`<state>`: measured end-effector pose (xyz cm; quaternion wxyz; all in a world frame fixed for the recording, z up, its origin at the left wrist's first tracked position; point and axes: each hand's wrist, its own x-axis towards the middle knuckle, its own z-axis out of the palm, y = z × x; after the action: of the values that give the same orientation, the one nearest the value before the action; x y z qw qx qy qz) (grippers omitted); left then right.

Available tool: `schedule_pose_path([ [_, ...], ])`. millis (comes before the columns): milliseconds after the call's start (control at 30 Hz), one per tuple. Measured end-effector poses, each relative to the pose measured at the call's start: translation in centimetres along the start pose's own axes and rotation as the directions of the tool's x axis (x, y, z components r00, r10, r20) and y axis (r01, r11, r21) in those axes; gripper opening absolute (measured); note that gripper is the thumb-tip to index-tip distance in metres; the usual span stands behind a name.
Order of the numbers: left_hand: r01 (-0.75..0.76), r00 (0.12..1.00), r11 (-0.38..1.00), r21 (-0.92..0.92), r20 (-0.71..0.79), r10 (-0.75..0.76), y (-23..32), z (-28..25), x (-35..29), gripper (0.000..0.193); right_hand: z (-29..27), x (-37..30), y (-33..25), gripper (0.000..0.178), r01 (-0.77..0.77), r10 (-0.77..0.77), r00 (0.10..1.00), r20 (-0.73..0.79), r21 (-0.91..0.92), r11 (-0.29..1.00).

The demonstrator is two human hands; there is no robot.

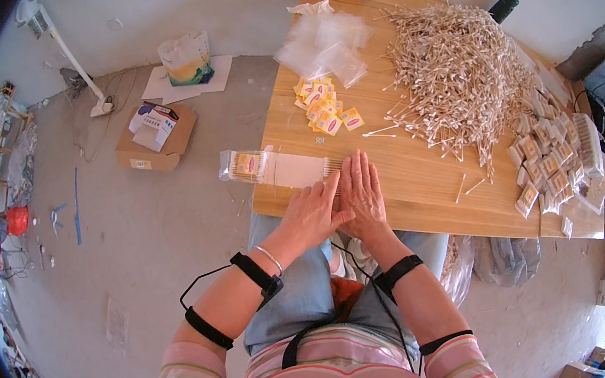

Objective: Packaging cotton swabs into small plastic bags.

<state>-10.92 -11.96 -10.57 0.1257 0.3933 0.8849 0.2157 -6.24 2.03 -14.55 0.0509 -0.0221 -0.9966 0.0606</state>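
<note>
A row of cotton swabs (331, 165) lies at the near edge of the table, at the right end of a white card strip (299, 167). My left hand (312, 215) has its fingers closed on the near part of these swabs, its thumb reaching to my right hand. Flat and with fingers stretched out together, my right hand (360, 190) rests along the row's right side; its palm hides what lies under it. Left of the card, a clear plastic packet (246, 164) with swabs and a yellow label sticks out past the table edge.
Loose cotton swabs (456, 68) form a big heap on the wooden table (412, 192). Finished-looking small packs (548, 156) pile up at right. Yellow labels (324, 111) and clear plastic bags (328, 44) lie beyond my hands. A cardboard box (155, 142) stands on the floor at left.
</note>
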Motion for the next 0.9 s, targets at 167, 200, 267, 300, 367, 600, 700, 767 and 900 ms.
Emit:
schedule_pose_path([
  [167,0.006,1.000,0.998,0.057,0.006,-0.006,-0.3,0.3,0.1,0.080,-0.4,0.1,-0.2,0.072,0.001,-0.001,1.000,0.002,0.060,0.998],
  [200,0.014,0.999,0.998,0.056,0.035,-0.016,-0.1,0.2,0.2,0.080,-0.2,0.0,-0.1,0.072,0.000,0.000,1.000,0.002,0.057,0.998],
  [267,0.021,0.998,0.998,0.053,0.062,-0.025,0.1,0.0,0.3,0.080,0.3,0.0,0.2,0.072,0.007,-0.006,0.999,-0.034,0.051,0.999],
  [300,0.028,0.997,0.998,0.050,0.066,-0.031,0.1,-0.1,0.3,0.080,0.3,0.0,0.2,0.072,0.012,-0.010,0.999,-0.036,0.050,0.999],
  [367,0.037,0.997,0.998,0.047,0.066,-0.040,0.2,-0.2,0.3,0.080,0.2,0.0,0.2,0.072,0.008,-0.007,1.000,-0.016,0.041,0.999],
  [600,0.100,0.986,0.993,-0.069,0.138,-0.090,0.1,-1.1,1.2,0.083,-0.5,0.1,-0.5,0.070,-0.009,0.011,1.000,-0.017,0.093,0.996],
  [700,0.115,0.976,0.990,-0.082,0.194,-0.097,0.2,-1.2,1.5,0.085,-0.4,0.1,-0.4,0.070,-0.011,0.017,0.998,-0.057,0.116,0.993],
  [767,0.096,0.978,0.993,-0.069,0.194,-0.081,0.1,-1.0,1.5,0.086,-0.3,0.0,-0.2,0.072,-0.009,0.015,0.998,-0.057,0.104,0.995],
  [900,0.083,0.979,0.996,-0.032,0.192,-0.075,0.0,-1.0,1.3,0.084,-0.4,0.1,-0.3,0.073,-0.012,0.015,0.999,-0.029,0.100,0.995],
])
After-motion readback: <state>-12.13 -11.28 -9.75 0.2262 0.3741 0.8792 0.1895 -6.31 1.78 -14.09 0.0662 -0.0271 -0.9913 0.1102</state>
